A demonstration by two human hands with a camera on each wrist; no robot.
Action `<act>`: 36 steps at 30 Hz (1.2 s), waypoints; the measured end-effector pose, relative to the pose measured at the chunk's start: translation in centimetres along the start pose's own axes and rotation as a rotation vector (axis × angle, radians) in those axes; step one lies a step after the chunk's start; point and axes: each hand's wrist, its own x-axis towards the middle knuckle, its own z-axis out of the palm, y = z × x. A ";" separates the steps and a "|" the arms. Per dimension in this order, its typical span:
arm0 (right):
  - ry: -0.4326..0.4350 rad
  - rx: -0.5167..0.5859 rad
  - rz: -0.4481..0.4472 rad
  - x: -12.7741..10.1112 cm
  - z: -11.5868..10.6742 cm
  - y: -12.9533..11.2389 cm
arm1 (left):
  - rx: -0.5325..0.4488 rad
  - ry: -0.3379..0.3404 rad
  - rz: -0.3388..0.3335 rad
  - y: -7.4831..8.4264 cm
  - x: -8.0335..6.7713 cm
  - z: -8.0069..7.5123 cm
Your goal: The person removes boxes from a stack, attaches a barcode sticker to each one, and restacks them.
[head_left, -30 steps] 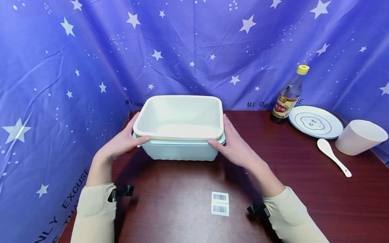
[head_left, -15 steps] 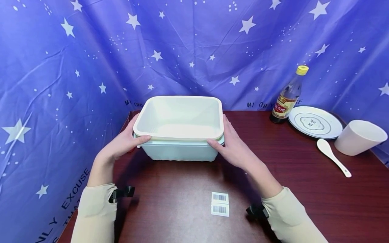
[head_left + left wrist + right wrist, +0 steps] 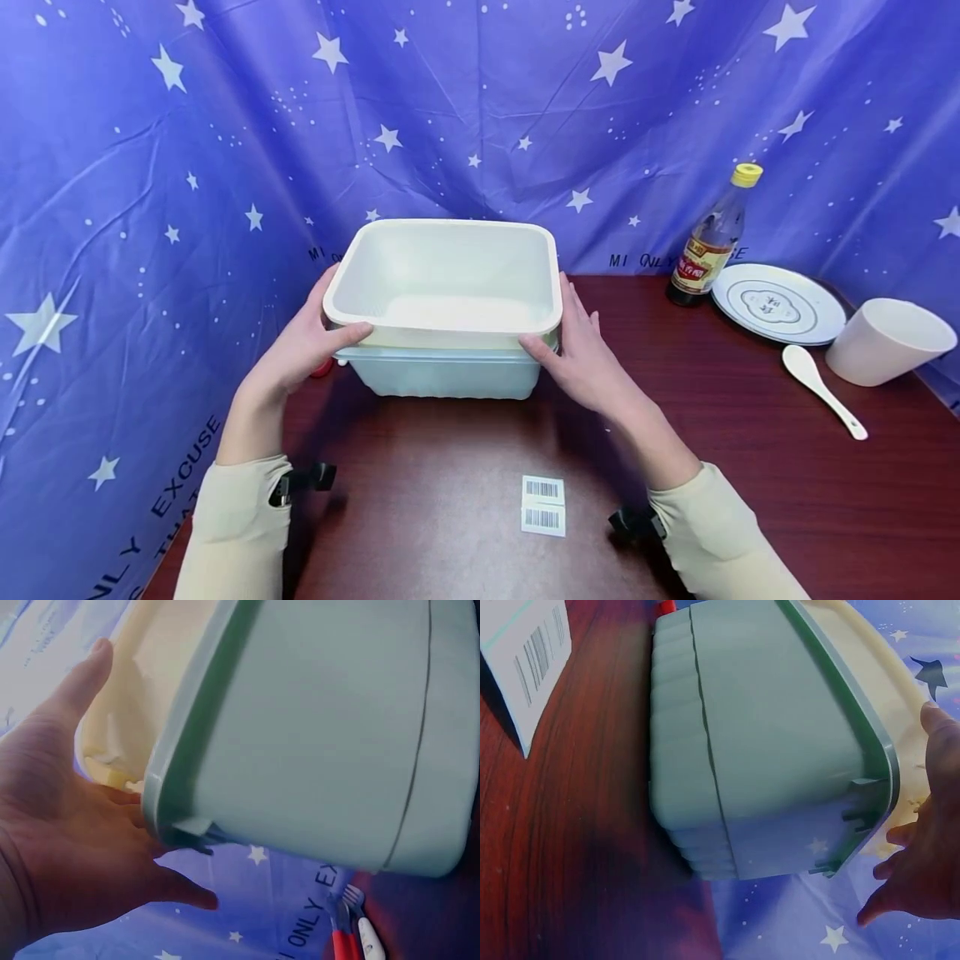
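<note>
A white rectangular plastic basin [image 3: 450, 312] is nested partly inside a pale blue-green basin [image 3: 450, 375] on the table. The white rim stands clearly above the blue-green one. My left hand [image 3: 307, 337] grips its left end, thumb along the front rim and fingers at the side. At the right end, my right hand [image 3: 588, 358] holds the rim the same way. Both wrist views show the white basin's pale wall [image 3: 150, 682] above the blue-green basin's edge [image 3: 885, 750]. The white basin's lower part is hidden inside the other.
To the right are a yellow-capped sauce bottle [image 3: 705, 242], a plate [image 3: 780, 304], a white cup [image 3: 888, 342] and a white spoon [image 3: 821, 387]. Barcode labels [image 3: 543, 506] lie in front. A fork [image 3: 351, 900] and red-handled cutlery [image 3: 341, 934] lie left of the basins. Starry cloth [image 3: 480, 108] hangs behind.
Both hands have raised the white basin slightly, so its rim sits higher above the blue-green basin. The blue-green basin stays on the table.
</note>
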 end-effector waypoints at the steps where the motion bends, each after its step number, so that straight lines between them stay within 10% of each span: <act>1: 0.007 0.013 -0.013 0.0 -0.1 0.0 | -0.016 0.008 0.015 0.2 0.0 0.1; 21: 0.081 0.598 -0.237 0.1 -0.8 -0.8 | -0.299 0.145 0.174 3.3 -0.7 1.9; 36: 0.158 0.661 -0.323 -0.8 -2.3 -2.6 | -0.367 0.144 0.300 6.2 -2.1 2.3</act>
